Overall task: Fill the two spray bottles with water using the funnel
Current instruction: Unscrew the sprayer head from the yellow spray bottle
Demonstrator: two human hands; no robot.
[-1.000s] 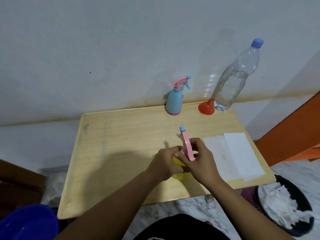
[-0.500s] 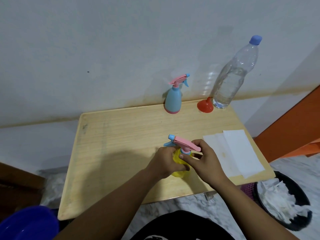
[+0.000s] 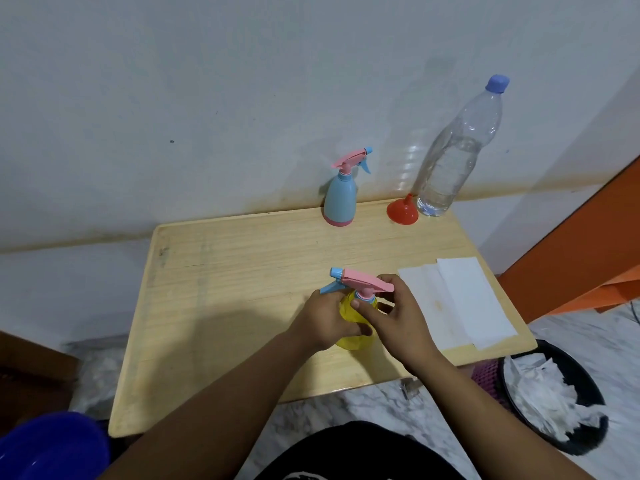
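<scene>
Count: two spray bottles, one yellow, one blue; one funnel; one water bottle; two paper sheets.

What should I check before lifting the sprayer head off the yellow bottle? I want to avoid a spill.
1. Yellow spray bottle steadied: ok, left hand grips its body.
2. Sprayer head held: ok, right hand pinches at its collar.
3. Head fully unscrewed: cannot tell.
4. Red funnel reachable: ok, inverted beside the water bottle.
5. Water bottle opened: not ok, cap on.
6. Paper towels ready: ok, flat beside the right hand.
</scene>
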